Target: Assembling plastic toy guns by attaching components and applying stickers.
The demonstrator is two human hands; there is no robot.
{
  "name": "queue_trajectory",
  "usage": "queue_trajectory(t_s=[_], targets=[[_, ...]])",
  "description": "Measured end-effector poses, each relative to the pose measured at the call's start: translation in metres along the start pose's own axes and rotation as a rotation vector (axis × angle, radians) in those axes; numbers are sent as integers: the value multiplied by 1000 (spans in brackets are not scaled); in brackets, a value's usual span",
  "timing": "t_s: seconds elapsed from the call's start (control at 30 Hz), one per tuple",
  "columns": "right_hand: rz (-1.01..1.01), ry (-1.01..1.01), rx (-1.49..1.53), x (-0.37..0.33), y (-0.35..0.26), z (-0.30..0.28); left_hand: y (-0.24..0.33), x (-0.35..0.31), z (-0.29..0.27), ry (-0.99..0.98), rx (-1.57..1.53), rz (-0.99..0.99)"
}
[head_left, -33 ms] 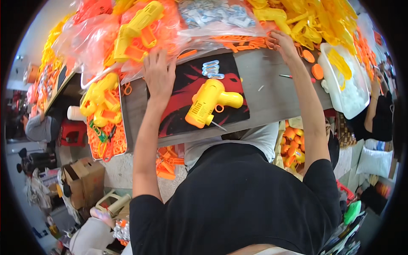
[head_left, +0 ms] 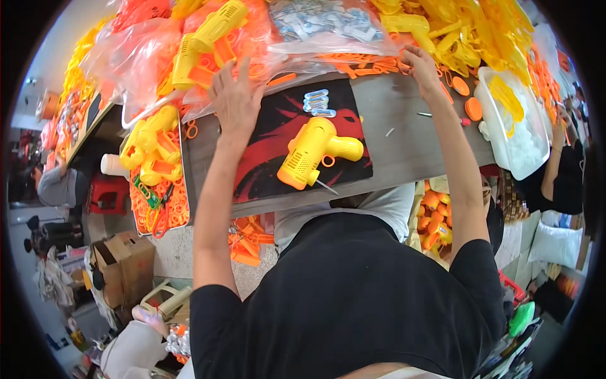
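A yellow plastic toy gun [head_left: 305, 155] lies on its side on a black and red mat [head_left: 265, 170], with a small orange ring at its handle and a thin metal rod sticking out below. My left hand [head_left: 235, 104] hovers at the mat's far left corner, fingers spread and nothing in them. Close to its fingertips is another yellow gun [head_left: 205, 41] with orange parts, resting on the bagged pieces. My right hand [head_left: 421, 71] reaches to the far side of the table, fingers bent but apart, beside orange strips [head_left: 366, 66]. Several small blue and white pieces [head_left: 317, 103] rest on the mat.
A tray of orange rings [head_left: 161, 215] and yellow gun parts stands at left. Plastic bags of blue-white pieces [head_left: 322, 25] and a heap of yellow parts [head_left: 457, 38] line the far side. At right are a white bin [head_left: 530, 148], orange discs [head_left: 472, 108] and a screwdriver [head_left: 464, 122].
My left hand's fingers have lifted and spread a little more. My right hand has shifted slightly, its fingers more bent. The toy gun on the mat stays put.
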State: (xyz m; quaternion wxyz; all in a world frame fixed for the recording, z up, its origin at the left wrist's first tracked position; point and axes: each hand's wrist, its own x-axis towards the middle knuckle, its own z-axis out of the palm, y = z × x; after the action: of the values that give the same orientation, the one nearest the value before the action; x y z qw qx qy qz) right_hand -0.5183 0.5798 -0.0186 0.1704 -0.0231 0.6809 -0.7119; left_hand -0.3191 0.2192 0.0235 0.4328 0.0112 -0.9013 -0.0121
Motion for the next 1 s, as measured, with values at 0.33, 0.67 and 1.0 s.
queue_trajectory(t_s=[0.33,0.67,1.0], targets=[[-742,-498,-639,-58,0,216,-81,82,27,-116,74,183],[-1048,-247,-1412,8,38,299,-66,75,9,-116,-45,87],[-1509,-588,-919,-22,20,252,-17,-13,-20,50,-389,-126]])
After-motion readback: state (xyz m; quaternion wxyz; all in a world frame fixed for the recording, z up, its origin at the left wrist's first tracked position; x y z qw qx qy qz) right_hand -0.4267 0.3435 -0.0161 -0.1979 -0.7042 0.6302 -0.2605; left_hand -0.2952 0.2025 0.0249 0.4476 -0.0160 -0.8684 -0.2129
